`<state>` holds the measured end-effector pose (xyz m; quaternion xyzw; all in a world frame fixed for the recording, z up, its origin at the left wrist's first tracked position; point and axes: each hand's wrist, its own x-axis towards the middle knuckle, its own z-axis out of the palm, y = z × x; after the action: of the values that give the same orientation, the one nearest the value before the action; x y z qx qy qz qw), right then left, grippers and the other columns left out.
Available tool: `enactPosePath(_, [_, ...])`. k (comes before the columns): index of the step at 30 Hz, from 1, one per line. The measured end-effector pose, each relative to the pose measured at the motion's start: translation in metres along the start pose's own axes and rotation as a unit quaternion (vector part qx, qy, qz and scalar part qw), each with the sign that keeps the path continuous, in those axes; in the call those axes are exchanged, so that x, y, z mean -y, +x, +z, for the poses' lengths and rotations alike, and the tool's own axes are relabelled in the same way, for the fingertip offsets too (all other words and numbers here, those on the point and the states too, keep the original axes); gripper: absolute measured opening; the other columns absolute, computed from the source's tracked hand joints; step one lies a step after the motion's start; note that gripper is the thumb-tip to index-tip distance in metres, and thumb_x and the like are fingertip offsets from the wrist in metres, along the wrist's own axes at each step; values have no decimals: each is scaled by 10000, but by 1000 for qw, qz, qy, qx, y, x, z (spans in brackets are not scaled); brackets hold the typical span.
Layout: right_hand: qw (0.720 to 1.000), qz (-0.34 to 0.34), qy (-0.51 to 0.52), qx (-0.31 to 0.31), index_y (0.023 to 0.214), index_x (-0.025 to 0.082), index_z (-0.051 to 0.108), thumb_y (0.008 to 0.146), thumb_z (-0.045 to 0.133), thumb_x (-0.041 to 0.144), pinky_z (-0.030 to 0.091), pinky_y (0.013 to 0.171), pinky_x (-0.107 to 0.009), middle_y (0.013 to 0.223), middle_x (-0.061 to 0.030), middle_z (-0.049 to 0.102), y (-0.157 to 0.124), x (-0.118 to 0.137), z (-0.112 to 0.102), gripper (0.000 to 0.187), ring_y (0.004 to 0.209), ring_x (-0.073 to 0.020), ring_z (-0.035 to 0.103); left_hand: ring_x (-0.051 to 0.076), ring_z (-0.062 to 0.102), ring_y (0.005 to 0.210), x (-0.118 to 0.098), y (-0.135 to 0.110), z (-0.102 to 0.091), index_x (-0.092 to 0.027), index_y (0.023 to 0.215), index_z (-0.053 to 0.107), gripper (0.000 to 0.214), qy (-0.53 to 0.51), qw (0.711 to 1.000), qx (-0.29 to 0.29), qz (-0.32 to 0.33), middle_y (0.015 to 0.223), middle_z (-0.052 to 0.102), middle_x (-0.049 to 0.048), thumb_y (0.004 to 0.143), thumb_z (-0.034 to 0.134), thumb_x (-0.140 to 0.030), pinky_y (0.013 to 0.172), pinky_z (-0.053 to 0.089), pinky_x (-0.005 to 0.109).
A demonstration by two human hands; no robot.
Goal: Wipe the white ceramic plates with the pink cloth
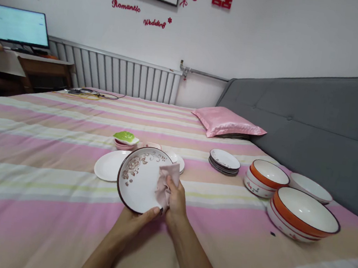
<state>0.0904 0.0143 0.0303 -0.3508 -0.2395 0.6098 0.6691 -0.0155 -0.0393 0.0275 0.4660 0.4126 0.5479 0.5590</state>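
My left hand (135,222) grips the lower rim of a white plate (139,181) with a dark rim and a brown floral pattern, tilted up above the bed. My right hand (175,201) is closed on a pale pink cloth (166,180) pressed against the plate's right side. Just behind the plate lie a plain white plate (108,165) and another white plate (177,160) on the striped bedsheet.
A green leaf-shaped dish (125,136) sits on pink bowls. To the right are a stack of small plates (224,161), stacked orange-rimmed bowls (266,177), a large orange-rimmed bowl (302,214) and a white bowl (311,187). A pink pillow (228,121) lies by the grey headboard (314,120). A monitor (18,25) stands far left.
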Motion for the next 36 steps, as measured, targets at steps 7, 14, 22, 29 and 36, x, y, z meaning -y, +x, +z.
enactPosePath(7, [999,-21,-3,33,1040,146,624,685,695,354,526,674,-289,872,-62,716,2,3,-5,418,748,-190,670,327,411,1254,-5,-5,4,-170,1317,456,759,-1,998,-54,20,1360,475,132,636,735,-353,1070,286,448])
enactPosePath(14, [999,-46,-2,15,1037,151,620,700,688,371,531,706,-308,886,-65,714,10,4,-12,408,762,-193,672,323,502,1168,-8,3,-7,-134,1187,556,602,4,998,-56,23,1207,607,148,655,726,-358,932,441,377])
enactPosePath(22, [998,-52,-17,-27,1026,150,622,678,696,414,523,591,-263,814,-52,709,14,5,-18,443,684,-175,666,202,615,738,-4,8,-15,-96,982,617,419,21,995,-98,-6,900,697,112,698,684,-397,602,496,269])
enactPosePath(29, [999,-45,5,-10,1021,143,620,683,700,398,538,610,-289,786,-48,710,14,5,-15,431,670,-181,666,183,600,677,-2,12,-18,-90,924,629,378,7,993,-117,-23,815,692,89,655,722,-338,561,498,263])
enactPosePath(36, [999,-49,6,-9,1011,131,620,676,708,387,543,612,-292,808,-61,713,13,10,-14,430,686,-188,670,227,642,798,-3,8,-17,-104,1019,606,393,-38,996,-69,-40,963,696,118,688,705,-293,654,527,296])
